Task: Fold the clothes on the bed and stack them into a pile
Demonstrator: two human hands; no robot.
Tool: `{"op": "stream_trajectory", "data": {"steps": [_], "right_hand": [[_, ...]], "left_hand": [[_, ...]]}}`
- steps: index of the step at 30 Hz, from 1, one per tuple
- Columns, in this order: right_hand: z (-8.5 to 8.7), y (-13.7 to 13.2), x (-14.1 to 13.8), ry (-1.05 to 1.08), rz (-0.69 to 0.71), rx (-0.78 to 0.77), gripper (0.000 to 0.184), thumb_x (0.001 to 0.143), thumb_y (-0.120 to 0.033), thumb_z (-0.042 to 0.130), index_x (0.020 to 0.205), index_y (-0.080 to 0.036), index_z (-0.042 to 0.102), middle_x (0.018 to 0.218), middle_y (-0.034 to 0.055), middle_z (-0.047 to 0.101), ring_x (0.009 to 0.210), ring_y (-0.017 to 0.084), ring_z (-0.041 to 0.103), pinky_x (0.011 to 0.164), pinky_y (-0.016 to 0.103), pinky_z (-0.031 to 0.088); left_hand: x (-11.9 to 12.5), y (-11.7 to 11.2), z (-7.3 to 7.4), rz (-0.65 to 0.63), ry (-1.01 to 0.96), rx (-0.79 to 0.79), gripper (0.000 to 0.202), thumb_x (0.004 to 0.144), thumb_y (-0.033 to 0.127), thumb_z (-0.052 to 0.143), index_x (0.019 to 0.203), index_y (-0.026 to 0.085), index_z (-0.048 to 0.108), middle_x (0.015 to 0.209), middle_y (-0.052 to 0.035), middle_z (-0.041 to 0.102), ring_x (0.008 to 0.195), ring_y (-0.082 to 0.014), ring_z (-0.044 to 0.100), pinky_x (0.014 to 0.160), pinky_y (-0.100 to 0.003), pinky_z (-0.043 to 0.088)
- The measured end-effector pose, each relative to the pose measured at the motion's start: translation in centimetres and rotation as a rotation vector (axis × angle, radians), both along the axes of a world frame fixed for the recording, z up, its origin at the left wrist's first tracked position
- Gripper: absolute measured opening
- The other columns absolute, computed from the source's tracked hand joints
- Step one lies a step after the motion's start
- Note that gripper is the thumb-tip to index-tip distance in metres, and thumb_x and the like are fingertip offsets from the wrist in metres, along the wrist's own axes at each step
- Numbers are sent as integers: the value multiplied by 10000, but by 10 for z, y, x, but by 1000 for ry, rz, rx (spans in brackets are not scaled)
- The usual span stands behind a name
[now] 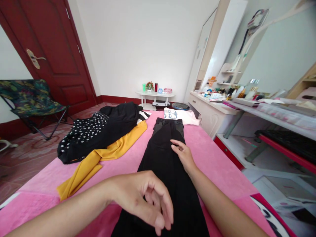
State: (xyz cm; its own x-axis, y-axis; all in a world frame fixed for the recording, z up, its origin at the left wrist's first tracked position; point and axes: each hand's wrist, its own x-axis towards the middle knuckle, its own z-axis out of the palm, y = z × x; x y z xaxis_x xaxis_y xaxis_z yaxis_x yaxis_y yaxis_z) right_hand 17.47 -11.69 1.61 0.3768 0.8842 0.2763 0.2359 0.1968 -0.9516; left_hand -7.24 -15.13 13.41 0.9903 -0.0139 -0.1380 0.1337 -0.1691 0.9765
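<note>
Nearest the lens, the left hand [144, 196] hovers over the lower part of a long black garment [164, 171], its fingers loosely curled inward and holding nothing; whether the fingertips brush the cloth cannot be told. Beyond it, the right hand [184, 154] lies flat on the same black garment, palm down, fingers stretched and slightly spread toward the garment's middle, gripping nothing. This garment is laid out lengthwise on a pink bed cover [214, 154], running from under the left hand away past the right hand.

Left of the left hand and further off, a mustard-yellow garment [103, 158] stretches diagonally across the pink cover. Touching its far edge is a black heap with a white-dotted piece [84, 135]. Past the right hand, at the black garment's far end, a folded pale pink top with a printed panel [181, 116] rests. Right of the right hand stands a white dresser [209, 113] crowded with small bottles.
</note>
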Motion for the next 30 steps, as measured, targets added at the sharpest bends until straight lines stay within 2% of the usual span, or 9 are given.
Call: {"op": "stream_trajectory", "data": {"steps": [2, 7, 10, 12, 15, 19, 23, 28, 30], "right_hand": [[3, 7, 2, 12, -34, -55, 388, 754, -359, 612, 1100, -186, 640, 1062, 73, 653, 783, 155, 603, 694, 283, 495], [17, 52, 16, 84, -148, -234, 338, 744, -263, 596, 1068, -167, 600, 971, 88, 656, 777, 162, 634, 500, 203, 487], [24, 88, 28, 63, -197, -271, 223, 757, -277, 592, 951, -171, 620, 900, 78, 669, 728, 144, 640, 499, 199, 503], [24, 110, 35, 14, -217, -291, 226, 756, -370, 601, 865, -174, 633, 814, 68, 672, 639, 144, 626, 449, 212, 481], [20, 139, 44, -85, -239, -311, 296, 687, -477, 647, 693, -181, 636, 608, 40, 624, 524, 171, 587, 411, 258, 447], [17, 161, 53, -195, -324, -242, 178, 611, -359, 686, 578, -203, 606, 590, 33, 629, 662, 229, 635, 573, 311, 489], [12, 161, 66, -272, -439, -154, 153, 699, -323, 533, 692, -201, 625, 754, 58, 686, 847, 256, 632, 729, 328, 487], [10, 139, 75, -406, -484, -230, 344, 622, -182, 571, 964, -178, 614, 887, 95, 670, 894, 286, 614, 804, 402, 466], [16, 133, 73, -534, -475, -222, 446, 638, -134, 558, 1081, -183, 583, 1015, 116, 639, 954, 284, 602, 826, 409, 460]], "left_hand": [[12, 12, -6, 111, 3, 74, 306, 825, 390, 596, 953, 125, 681, 802, -74, 701, 701, -156, 660, 641, -229, 498], [60, 52, -34, 655, 41, 743, 410, 711, 551, 634, 909, 195, 682, 838, -53, 695, 760, -199, 644, 676, -272, 484], [79, 61, -51, 718, 246, 968, 497, 611, 635, 664, 858, 204, 682, 825, -77, 697, 780, -271, 650, 677, -340, 486], [85, 60, -61, 739, 264, 1025, 381, 651, 540, 671, 833, 205, 674, 832, -84, 696, 797, -290, 652, 682, -359, 480], [88, 61, -72, 748, 198, 963, 148, 728, 356, 627, 771, 217, 657, 779, -45, 688, 755, -242, 652, 649, -316, 455], [90, 65, -70, 745, 56, 689, 130, 755, 305, 600, 712, 188, 633, 666, -1, 644, 612, -146, 592, 533, -231, 379], [95, 61, -61, 740, -124, 485, 200, 781, 349, 588, 743, 159, 633, 643, 12, 613, 575, -107, 537, 494, -200, 347], [100, 54, -65, 515, 4, 493, 208, 810, 300, 551, 700, 167, 666, 604, 9, 630, 565, -119, 581, 527, -210, 388], [100, 55, -68, 522, -13, 572, 249, 855, 289, 491, 731, 177, 676, 665, -5, 658, 628, -135, 616, 591, -227, 434]]}}
